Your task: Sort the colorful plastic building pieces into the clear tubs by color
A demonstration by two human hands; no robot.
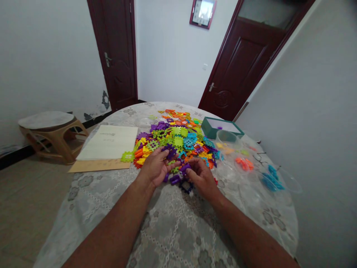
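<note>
A heap of plastic building pieces (178,141) in green, purple, orange, yellow and blue covers the middle of the table. At its near edge my left hand (157,167) pinches a dark purple toothed building piece (169,152) between thumb and finger, the other fingers stretched out palm up. Just to the right, my right hand (202,178) grips a small purple building piece (184,168) in its fingertips. Between and below the hands lie a purple tube-like piece (175,179) and a dark square toothed piece (186,186).
Left of the heap lies a pale paper sheet (108,143) on a brown board (100,165). To the right are a green box (210,128), a clear tub (227,137), orange pieces (244,163), blue pieces (272,178) and glasses (260,158). A stool (47,128) stands left of the table.
</note>
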